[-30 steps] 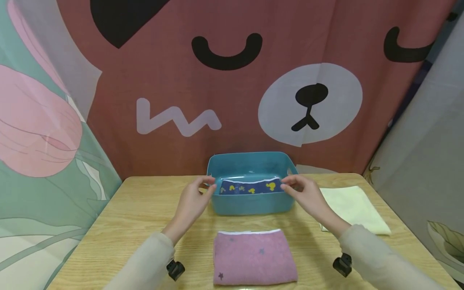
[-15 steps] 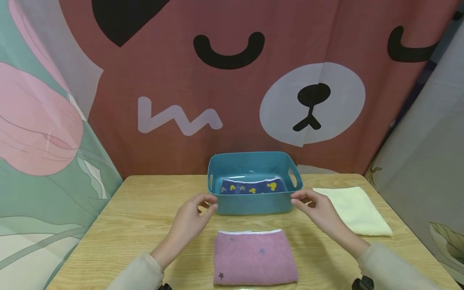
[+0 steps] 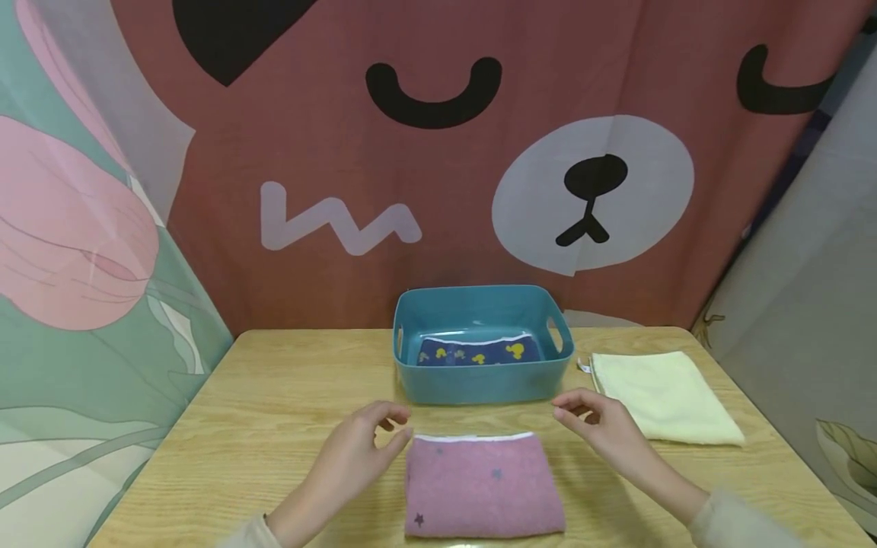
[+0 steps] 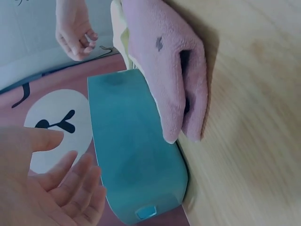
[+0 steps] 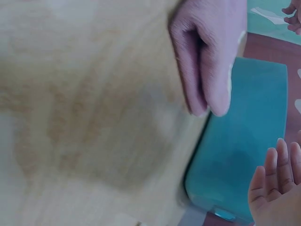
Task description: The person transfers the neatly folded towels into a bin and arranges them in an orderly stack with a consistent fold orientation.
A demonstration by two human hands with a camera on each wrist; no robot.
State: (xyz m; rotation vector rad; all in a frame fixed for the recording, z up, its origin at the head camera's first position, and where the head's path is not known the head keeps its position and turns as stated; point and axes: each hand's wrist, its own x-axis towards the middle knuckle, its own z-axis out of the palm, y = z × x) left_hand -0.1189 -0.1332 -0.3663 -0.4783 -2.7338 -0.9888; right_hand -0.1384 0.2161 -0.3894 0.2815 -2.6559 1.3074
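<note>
Folded pink towel [image 3: 485, 491] between left hand [image 3: 355, 450] and right hand [image 3: 608, 432], fingers loosely bent, empty; left-side gap hard to judge; teal basket [image 3: 483, 385] partly hides navy cloth [image 3: 479, 353].

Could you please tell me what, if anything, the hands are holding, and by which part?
Nothing is held: the left hand and the right hand are empty, near the folded pink cloth.

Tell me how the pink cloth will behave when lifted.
The pink cloth is probably floppy, as its folds curve softly. Its fuzzy surface suggests little slipping. Gaps between its layers hint that lifting just one may unfold it.
</note>
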